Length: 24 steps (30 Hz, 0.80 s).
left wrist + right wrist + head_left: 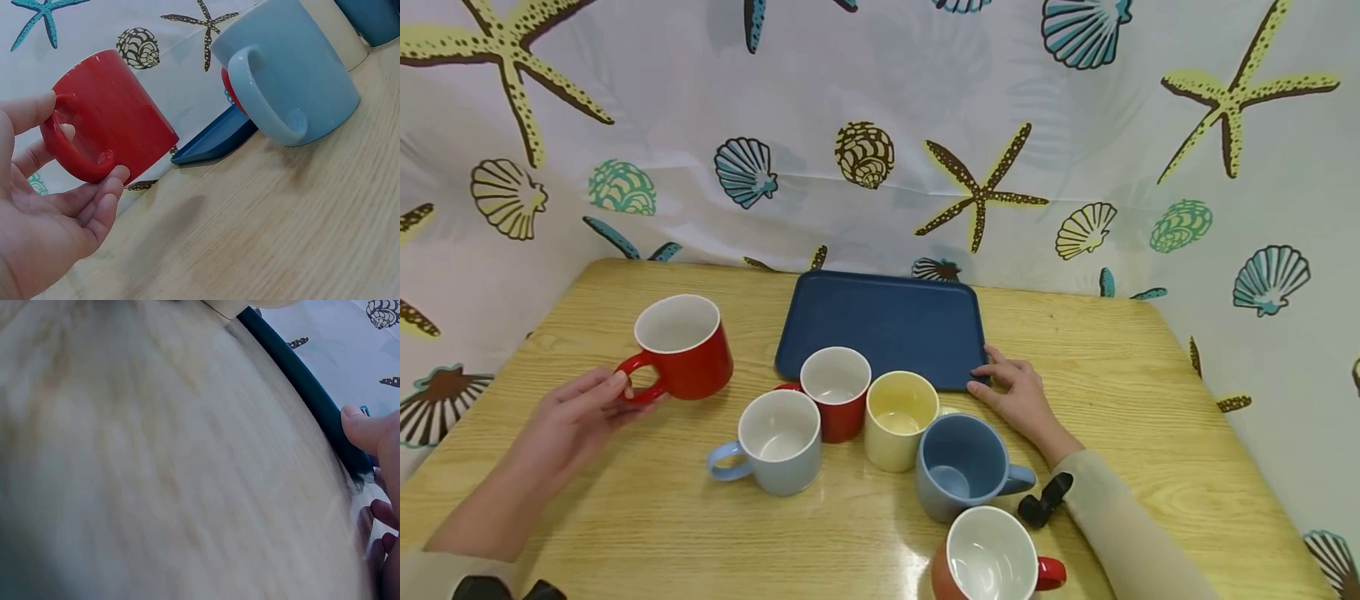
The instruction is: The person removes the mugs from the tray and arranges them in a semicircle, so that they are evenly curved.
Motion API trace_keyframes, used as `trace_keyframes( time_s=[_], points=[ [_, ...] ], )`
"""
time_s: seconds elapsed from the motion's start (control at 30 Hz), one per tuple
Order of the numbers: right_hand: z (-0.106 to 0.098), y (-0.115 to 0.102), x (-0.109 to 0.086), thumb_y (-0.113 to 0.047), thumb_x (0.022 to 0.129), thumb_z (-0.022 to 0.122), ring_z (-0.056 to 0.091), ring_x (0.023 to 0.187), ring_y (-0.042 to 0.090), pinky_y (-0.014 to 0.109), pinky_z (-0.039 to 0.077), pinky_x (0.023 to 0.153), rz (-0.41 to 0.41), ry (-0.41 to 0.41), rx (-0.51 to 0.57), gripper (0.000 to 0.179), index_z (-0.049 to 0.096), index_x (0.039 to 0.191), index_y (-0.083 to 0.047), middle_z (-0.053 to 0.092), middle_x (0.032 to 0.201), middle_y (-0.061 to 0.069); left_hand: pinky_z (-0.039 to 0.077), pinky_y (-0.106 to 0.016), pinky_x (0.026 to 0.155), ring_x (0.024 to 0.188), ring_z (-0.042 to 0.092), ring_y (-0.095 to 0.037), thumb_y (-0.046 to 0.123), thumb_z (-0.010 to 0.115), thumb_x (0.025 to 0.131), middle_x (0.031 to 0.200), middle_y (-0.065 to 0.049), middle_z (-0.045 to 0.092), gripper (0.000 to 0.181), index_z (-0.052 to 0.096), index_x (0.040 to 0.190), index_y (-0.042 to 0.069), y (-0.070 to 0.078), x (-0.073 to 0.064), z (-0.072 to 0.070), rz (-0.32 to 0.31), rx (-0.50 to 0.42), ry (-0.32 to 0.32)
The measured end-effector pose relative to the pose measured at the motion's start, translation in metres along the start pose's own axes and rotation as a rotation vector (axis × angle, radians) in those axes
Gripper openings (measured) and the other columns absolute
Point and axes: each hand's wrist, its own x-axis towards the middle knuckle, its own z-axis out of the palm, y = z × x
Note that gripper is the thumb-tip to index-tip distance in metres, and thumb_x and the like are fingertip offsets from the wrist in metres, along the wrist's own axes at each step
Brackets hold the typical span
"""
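Note:
My left hand (576, 412) grips a red mug (696, 367) by its handle. The mug, white inside, is raised off the table, and its shadow falls on the wood in the left wrist view. A dark blue tray (883, 325) lies flat at the back of the table. At the tray's near right corner, my right hand (1018, 400) holds the rim, thumb on the near edge and fingers at the side. Close in front of the tray stand a second red mug (842, 417), a light blue mug (300, 81) and a yellow mug (891, 442).
A darker blue mug (936, 492) stands beside my right forearm. Nearer me is an orange-red mug (951, 575) with a red handle, cut off by the frame. A shell-and-starfish cloth (887, 225) hangs behind the wooden table (647, 517) and along its sides.

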Motion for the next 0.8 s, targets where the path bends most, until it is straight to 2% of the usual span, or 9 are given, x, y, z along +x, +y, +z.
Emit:
trace_keyframes(
  time_s=[0.17, 0.3, 0.47, 0.63, 0.73, 0.77, 0.8],
  points=[
    [-0.001, -0.002, 0.001, -0.036, 0.086, 0.066, 0.034, 0.121, 0.028, 0.055, 0.02, 0.1, 0.01, -0.016, -0.008, 0.038, 0.066, 0.115, -0.01, 0.033, 0.148, 0.003, 0.051, -0.035, 0.084, 0.099, 0.063, -0.026, -0.002, 0.032, 0.099, 0.107, -0.008, 0.06, 0.031, 0.063, 0.1, -0.005, 0.002, -0.017, -0.003, 0.058, -0.058, -0.016],
    [-0.002, -0.001, -0.001, -0.036, 0.087, 0.065, 0.034, 0.121, 0.028, 0.056, 0.019, 0.101, 0.001, -0.016, -0.016, 0.038, 0.066, 0.114, -0.01, 0.033, 0.148, 0.004, 0.052, -0.032, 0.083, 0.095, 0.064, -0.025, -0.004, 0.029, 0.099, 0.098, -0.01, 0.06, 0.033, 0.062, 0.098, -0.005, 0.004, -0.031, -0.003, 0.079, 0.01, -0.034],
    [-0.002, 0.001, -0.002, -0.034, 0.087, 0.066, 0.035, 0.12, 0.028, 0.056, 0.018, 0.101, -0.01, -0.011, -0.022, 0.035, 0.067, 0.113, -0.01, 0.033, 0.148, 0.005, 0.052, -0.028, 0.081, 0.094, 0.065, -0.024, -0.007, 0.028, 0.098, 0.1, -0.009, 0.058, 0.033, 0.061, 0.098, -0.005, 0.004, -0.05, -0.001, 0.1, 0.138, -0.028],
    [0.001, 0.001, -0.001, -0.035, 0.086, 0.066, 0.037, 0.118, 0.027, 0.055, 0.02, 0.1, -0.021, -0.007, -0.025, 0.036, 0.067, 0.113, -0.011, 0.034, 0.147, 0.004, 0.052, -0.026, 0.08, 0.094, 0.064, -0.022, -0.002, 0.028, 0.1, 0.104, -0.006, 0.058, 0.032, 0.06, 0.102, -0.003, 0.006, -0.071, -0.001, 0.028, 0.185, 0.025],
    [0.003, 0.001, -0.001, -0.036, 0.086, 0.066, 0.038, 0.117, 0.027, 0.055, 0.021, 0.099, -0.024, -0.009, -0.034, 0.037, 0.067, 0.113, -0.011, 0.034, 0.147, 0.004, 0.051, -0.025, 0.081, 0.096, 0.064, -0.02, -0.001, 0.027, 0.101, 0.107, -0.004, 0.058, 0.033, 0.06, 0.104, -0.001, 0.003, -0.084, -0.002, 0.007, 0.208, 0.02],
    [0.004, 0.001, -0.001, -0.037, 0.086, 0.066, 0.038, 0.117, 0.027, 0.055, 0.021, 0.099, -0.026, -0.009, -0.037, 0.037, 0.067, 0.113, -0.011, 0.034, 0.147, 0.004, 0.051, -0.025, 0.082, 0.097, 0.064, -0.02, -0.003, 0.025, 0.1, 0.105, -0.005, 0.058, 0.035, 0.059, 0.104, -0.002, 0.001, -0.089, -0.002, 0.02, 0.211, 0.005],
    [0.005, 0.002, -0.001, -0.036, 0.086, 0.066, 0.038, 0.117, 0.027, 0.055, 0.021, 0.099, -0.027, -0.008, -0.037, 0.037, 0.067, 0.113, -0.011, 0.035, 0.147, 0.004, 0.051, -0.024, 0.081, 0.096, 0.063, -0.018, -0.002, 0.026, 0.1, 0.103, -0.004, 0.059, 0.034, 0.06, 0.104, -0.001, 0.0, -0.093, -0.001, 0.007, 0.233, 0.022]
  ],
)
